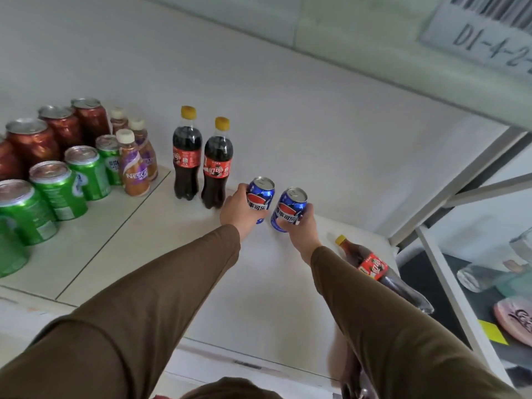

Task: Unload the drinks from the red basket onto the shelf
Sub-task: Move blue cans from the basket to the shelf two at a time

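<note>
Glossy blue metal cans (260, 197), shiny clear plastic cola bottles (187, 156), and a smooth, seemingly matt white shelf (259, 283).

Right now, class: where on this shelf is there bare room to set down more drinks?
Bare shelf lies behind the blue cans, and in front, between the sleeves. The left end is crowded with cans; a cola bottle lies along the right edge.

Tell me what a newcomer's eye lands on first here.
Two blue cans, one in the left hand and one in the right hand, held at the middle of the white shelf. Behind them stand two upright cola bottles; a third cola bottle lies flat at the right.
</note>
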